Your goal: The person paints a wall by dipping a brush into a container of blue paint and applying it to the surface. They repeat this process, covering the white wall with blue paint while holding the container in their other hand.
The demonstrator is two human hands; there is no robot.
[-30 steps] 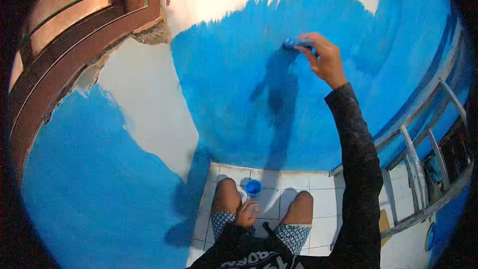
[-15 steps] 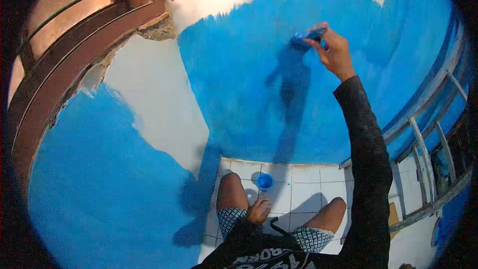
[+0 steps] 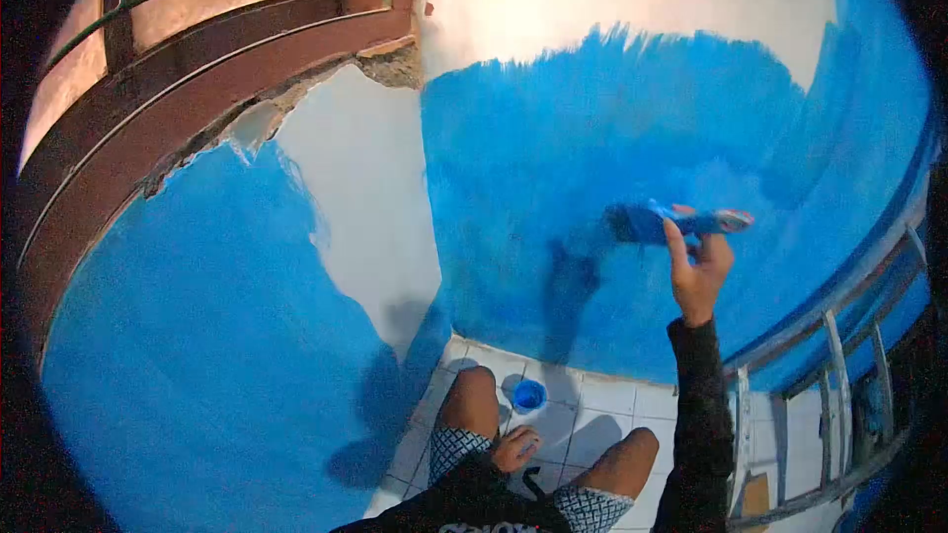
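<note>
Filling most of the view: wall [image 3: 553, 0], mostly blue w/ wet-looking paint, white patch up top & a white strip running down the middle between 2 blue areas. Upper left, brown window frame [image 3: 197, 79] w/ green bar across it; rough broken plaster along its lower edge. Bottom centre, white tiled floor [image 3: 592, 400]. Right side, ladder [image 3: 839, 375], paint-smeared, leaning along the wall. Person sits/squats on the floor, bare knees apart, patterned shorts, dark long sleeve on right arm. Right hand [image 3: 699, 271] raised to the wall, grip closed round the handle of brush [image 3: 671, 222]; brush lies abt horizontal, bristle end to the left touching blue wall, handle tip poking out right of the fingers. Shadow of arm & brush falls on the wall just left/below. Left hand [image 3: 515, 447] low, resting by left knee, fingers curled loosely, holding nothing that shows. Small cup [image 3: 529, 396] of blue paint stands on the floor between the knees, near the wall base, just above left hand, not touching it
</note>
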